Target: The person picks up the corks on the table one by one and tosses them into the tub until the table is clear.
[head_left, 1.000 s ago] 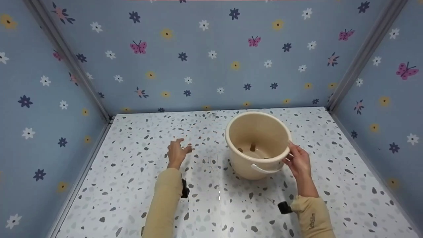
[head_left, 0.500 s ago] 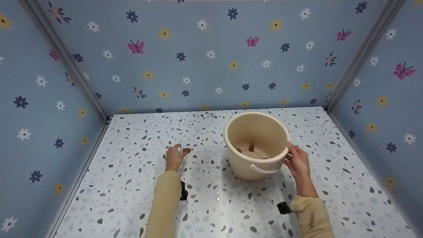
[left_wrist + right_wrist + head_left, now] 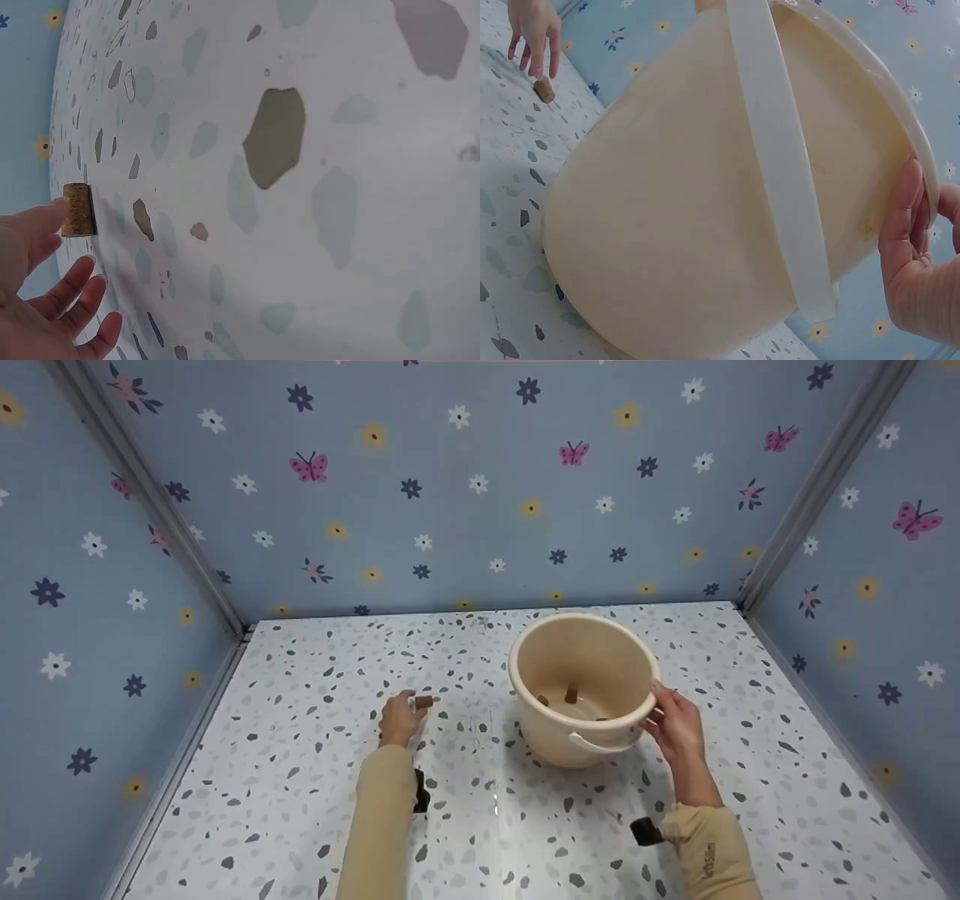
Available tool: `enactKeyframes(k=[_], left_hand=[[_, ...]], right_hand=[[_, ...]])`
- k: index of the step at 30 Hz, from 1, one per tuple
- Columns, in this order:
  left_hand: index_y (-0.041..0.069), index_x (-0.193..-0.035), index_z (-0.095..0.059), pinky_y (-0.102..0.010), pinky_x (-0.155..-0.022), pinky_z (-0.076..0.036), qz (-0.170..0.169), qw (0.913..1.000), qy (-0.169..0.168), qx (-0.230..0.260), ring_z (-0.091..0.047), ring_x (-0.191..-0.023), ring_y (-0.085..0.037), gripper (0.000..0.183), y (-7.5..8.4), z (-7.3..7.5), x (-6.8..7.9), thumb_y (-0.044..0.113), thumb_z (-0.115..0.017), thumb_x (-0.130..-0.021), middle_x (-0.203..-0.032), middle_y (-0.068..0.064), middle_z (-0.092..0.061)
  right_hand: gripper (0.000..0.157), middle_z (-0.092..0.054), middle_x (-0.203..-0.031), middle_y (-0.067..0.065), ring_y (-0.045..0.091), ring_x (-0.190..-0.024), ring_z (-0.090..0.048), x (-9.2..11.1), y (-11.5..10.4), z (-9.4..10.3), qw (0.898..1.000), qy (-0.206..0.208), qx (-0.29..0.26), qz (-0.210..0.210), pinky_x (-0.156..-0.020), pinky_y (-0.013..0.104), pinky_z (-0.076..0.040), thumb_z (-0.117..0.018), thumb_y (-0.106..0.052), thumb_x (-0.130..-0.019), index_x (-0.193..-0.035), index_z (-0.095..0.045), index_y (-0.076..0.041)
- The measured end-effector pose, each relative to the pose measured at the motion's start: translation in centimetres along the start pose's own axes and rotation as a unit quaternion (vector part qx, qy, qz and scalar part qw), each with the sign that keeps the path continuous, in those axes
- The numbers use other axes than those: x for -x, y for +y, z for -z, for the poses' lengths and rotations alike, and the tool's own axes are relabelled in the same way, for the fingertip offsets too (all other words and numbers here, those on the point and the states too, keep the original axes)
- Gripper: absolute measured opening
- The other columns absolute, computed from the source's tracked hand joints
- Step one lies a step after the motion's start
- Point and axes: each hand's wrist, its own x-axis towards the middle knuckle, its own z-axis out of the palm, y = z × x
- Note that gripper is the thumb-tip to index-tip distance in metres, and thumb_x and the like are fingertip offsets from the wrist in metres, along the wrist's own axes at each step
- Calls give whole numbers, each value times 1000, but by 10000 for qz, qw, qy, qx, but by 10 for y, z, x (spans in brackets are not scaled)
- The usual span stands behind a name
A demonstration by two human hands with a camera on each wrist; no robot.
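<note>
A cream bucket (image 3: 585, 742) with a white handle (image 3: 600, 746) stands on the speckled table, right of centre. My right hand (image 3: 679, 724) grips its rim at the right side, thumb and fingers on either side of the wall, as the right wrist view (image 3: 919, 247) shows. Several brown corks (image 3: 572, 693) lie inside. On the left, my left hand (image 3: 401, 718) is at another cork (image 3: 424, 701) lying on the table. In the left wrist view one fingertip overlaps that cork (image 3: 77, 210), while the other fingers are spread apart below it.
Blue flowered panels (image 3: 450, 510) enclose the table at the back and both sides, with grey metal posts (image 3: 150, 495) at the corners. The speckled white tabletop (image 3: 300, 810) runs between them. Black wrist cameras (image 3: 646, 831) jut inward from both sleeves.
My left hand has lowered and shifted slightly, its fingers drawing in toward the cork, which now shows beside the fingertips. The right hand and bucket have stayed in place.
</note>
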Motion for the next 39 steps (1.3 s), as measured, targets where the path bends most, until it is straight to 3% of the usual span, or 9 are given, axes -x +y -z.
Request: enactKeyframes(k=[3, 5, 8, 10, 23, 25, 27, 34, 39], left_hand=[[2, -127, -45, -49, -93, -31, 151, 9998, -88, -55, -42, -114, -34, 46, 1, -2, -1, 14, -59, -85, -123, -20, -47], [2, -127, -45, -49, -93, -32, 195, 9998, -76, -71, -43, -113, -33, 45, 2, -3, -2, 13, -59, -85, -122, -19, -49], [3, -125, -47, -48, -91, -33, 214, 9997, -4, -76, -45, -110, -33, 43, 2, -4, -2, 13, -60, -85, -120, -19, -50], [3, -122, -49, -48, -89, -35, 219, 9997, 50, -77, -47, -107, -32, 40, 2, -5, -2, 12, -60, -85, -116, -19, -52], [2, -91, -57, -39, -69, -41, 75, 9996, 255, -67, -53, -79, -25, 10, 5, -7, 2, 8, -58, -83, -86, -11, -56], [2, -90, -57, -38, -68, -42, 85, 9996, 266, -48, -53, -77, -24, 10, 4, -8, 2, 9, -59, -83, -86, -11, -55], [2, -89, -57, -38, -68, -42, 114, 9996, 266, -39, -52, -77, -24, 11, 3, -10, 3, 10, -59, -83, -86, -11, -55], [3, -87, -57, -38, -67, -41, 218, 9994, 247, 58, -50, -76, -24, 21, 5, -13, 7, 22, -61, -84, -87, -11, -53], [0, -88, -58, -41, -73, -40, 12, 9990, 443, 22, -51, -80, -25, 17, 13, -11, 6, 16, -62, -83, -87, -11, -54]], right_hand=[[27, -57, -75, 5, 16, -68, -60, -23, 16, 13, 9989, -306, -360, 48, -53, 27, -50, -63, -30, -82, -89, -58, -5], [27, -57, -78, 5, 16, -69, -60, -27, 19, 16, 9989, -344, -308, -8, -55, 27, -50, -64, -32, -81, -90, -58, -7], [33, -58, -82, 7, 17, -73, -60, -30, 21, 16, 9995, -198, -230, -94, -57, 28, -50, -64, -35, -80, -95, -58, -6], [39, -58, -88, 7, 18, -79, -60, -15, 10, 7, 9995, 107, 143, -255, -62, 28, -50, -63, -38, -79, -99, -55, -6], [23, -60, -82, 8, 22, -74, -62, -73, 48, 42, 9969, -546, -564, 32, -57, 35, -51, -63, -28, -83, -93, -61, -7], [26, -59, -83, 7, 21, -75, -61, -65, 41, 36, 9988, -326, -364, -76, -59, 34, -51, -63, -31, -82, -93, -60, -7], [24, -60, -80, 8, 21, -72, -62, -62, 40, 37, 9977, -447, -510, 42, -56, 34, -51, -64, -28, -82, -91, -61, -6], [33, -59, -79, 5, 17, -74, -61, -3, 0, 1, 9999, -4, -77, -153, -58, 26, -50, -61, -32, -83, -98, -53, -4], [34, -58, -77, 3, 14, -69, -60, 12, -15, -8, 9992, 25, -161, -368, -57, 25, -50, -57, -26, -87, -104, -48, 1]])
